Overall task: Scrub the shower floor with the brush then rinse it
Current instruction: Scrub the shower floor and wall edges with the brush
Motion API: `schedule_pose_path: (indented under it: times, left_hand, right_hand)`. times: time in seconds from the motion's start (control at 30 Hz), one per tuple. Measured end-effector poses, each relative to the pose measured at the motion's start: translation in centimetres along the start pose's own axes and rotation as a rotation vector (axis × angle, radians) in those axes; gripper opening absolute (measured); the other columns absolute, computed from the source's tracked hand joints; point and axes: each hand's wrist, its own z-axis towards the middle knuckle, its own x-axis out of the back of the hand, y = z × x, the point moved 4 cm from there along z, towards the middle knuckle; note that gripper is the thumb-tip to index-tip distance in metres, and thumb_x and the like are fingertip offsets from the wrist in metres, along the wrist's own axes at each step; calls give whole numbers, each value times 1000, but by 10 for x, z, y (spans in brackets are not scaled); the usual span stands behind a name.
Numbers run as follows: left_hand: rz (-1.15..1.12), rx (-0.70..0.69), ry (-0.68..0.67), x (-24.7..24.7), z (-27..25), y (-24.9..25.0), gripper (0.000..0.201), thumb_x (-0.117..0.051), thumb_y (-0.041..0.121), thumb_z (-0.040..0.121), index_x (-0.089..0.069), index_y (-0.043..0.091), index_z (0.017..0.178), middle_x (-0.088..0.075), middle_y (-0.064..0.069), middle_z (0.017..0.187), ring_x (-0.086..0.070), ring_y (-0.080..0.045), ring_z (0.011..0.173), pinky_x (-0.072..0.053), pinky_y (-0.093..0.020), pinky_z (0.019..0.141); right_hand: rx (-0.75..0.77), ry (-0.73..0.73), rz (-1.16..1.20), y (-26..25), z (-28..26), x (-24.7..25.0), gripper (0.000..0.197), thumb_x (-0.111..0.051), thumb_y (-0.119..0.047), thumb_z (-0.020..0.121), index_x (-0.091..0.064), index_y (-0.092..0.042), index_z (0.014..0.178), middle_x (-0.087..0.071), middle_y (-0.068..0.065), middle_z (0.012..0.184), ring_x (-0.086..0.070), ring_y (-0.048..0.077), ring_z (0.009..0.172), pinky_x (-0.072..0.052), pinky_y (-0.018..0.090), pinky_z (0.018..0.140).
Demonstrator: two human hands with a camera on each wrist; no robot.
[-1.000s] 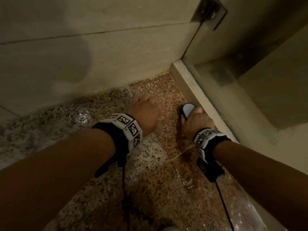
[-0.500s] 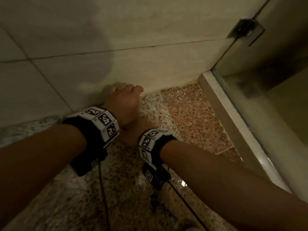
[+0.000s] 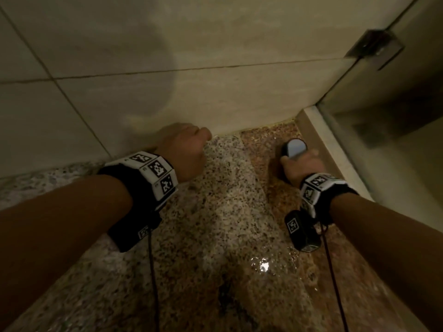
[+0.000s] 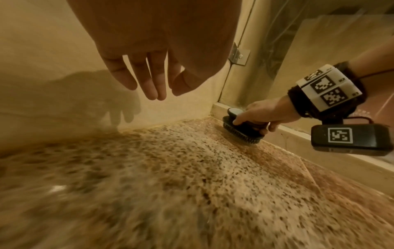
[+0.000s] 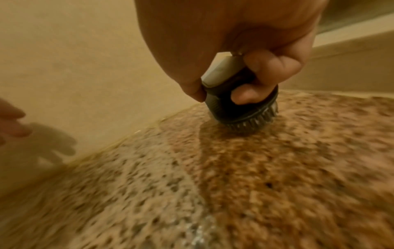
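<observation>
Head view: right hand (image 3: 302, 165) covers the brush (image 3: 294, 148); only its pale rounded top shows, near the far right corner of the shower floor (image 3: 223, 212), just beside the raised curb (image 3: 335, 152). Left wrist view adds the dark bristles pressed flat on the wet stone. Right wrist view shows the grip: fingers (image 5: 270, 65) curled under the handle, thumb on its side. Left hand (image 3: 184, 152) hangs above the floor near the back wall (image 3: 215, 97), fingers loose and straight, holding nothing; its shadow falls on the tile. Glass panel (image 3: 395, 97) stands on the curb. Open floor lies left of and nearer than the brush.
</observation>
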Motion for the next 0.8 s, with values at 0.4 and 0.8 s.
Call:
schedule_pose_path:
  times: [0.4, 0.8]
  left_hand:
    - [-216, -28, 1, -31, 61, 52, 33, -43, 16, 91, -48, 13, 124, -54, -10, 117, -52, -29, 106, -44, -39, 89]
    - [-130, -92, 84, -26, 39, -2, 43, -32, 25, 75, -62, 8, 100, -60, -14, 94, -54, -34, 93, -44, -40, 82]
  right_hand:
    - [-63, 154, 183, 5, 47, 9, 70, -61, -40, 93, -27, 2, 138, -42, 24, 139, -52, 40, 118, -46, 43, 89]
    - [58, 113, 85, -44, 51, 8, 72, -59, -46, 93, -30, -1, 142, -48, 21, 135, -56, 38, 113, -44, 37, 72]
